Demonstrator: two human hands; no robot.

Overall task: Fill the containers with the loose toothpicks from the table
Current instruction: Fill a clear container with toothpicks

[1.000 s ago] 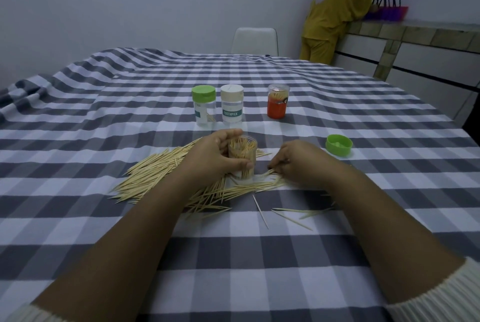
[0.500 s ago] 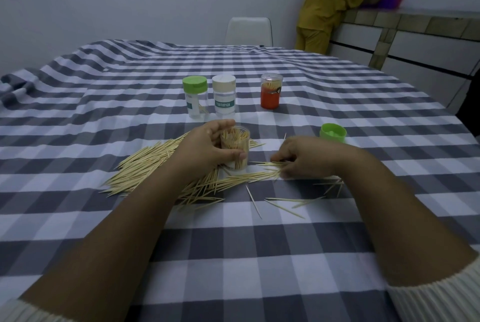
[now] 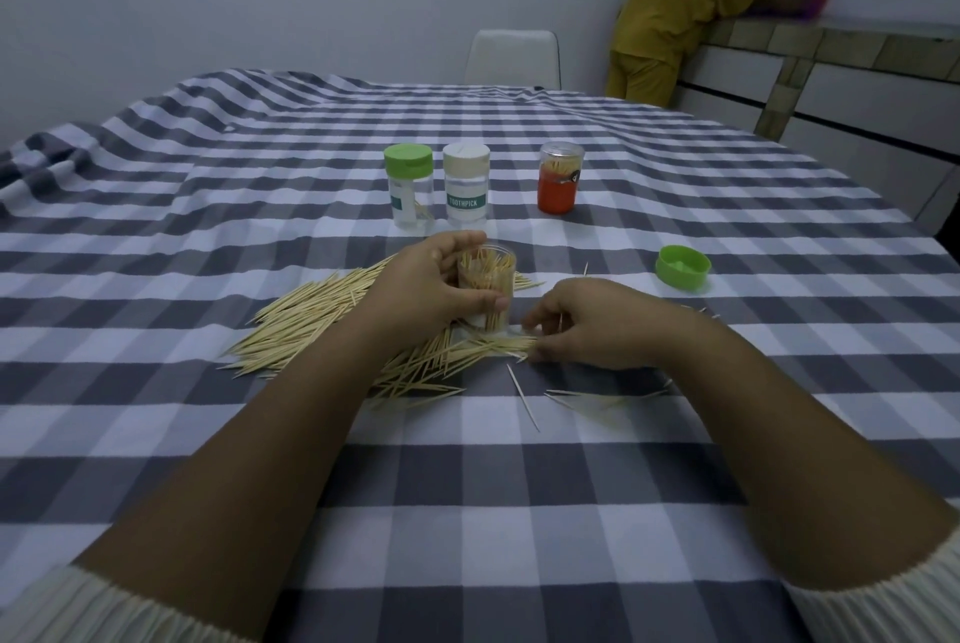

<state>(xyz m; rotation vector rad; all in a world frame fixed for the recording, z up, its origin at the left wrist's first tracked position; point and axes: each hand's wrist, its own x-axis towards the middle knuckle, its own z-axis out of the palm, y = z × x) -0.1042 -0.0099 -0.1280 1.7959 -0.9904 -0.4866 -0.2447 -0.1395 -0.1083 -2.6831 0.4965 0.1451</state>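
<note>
On the checked tablecloth (image 3: 208,237), loose toothpicks (image 3: 322,315) fan out left of and before me. My left hand (image 3: 431,284) grips the open clear container (image 3: 487,286), upright among them and part-filled. My right hand (image 3: 587,323), fingers curled, pinches toothpicks just beside its base; the green lid (image 3: 683,267) lies far right.

Grey-and-white checked tablecloth (image 3: 208,206), white chair (image 3: 511,55) (far side), person in yellow (image 3: 680,13) by counter (image 3: 831,45)
</note>
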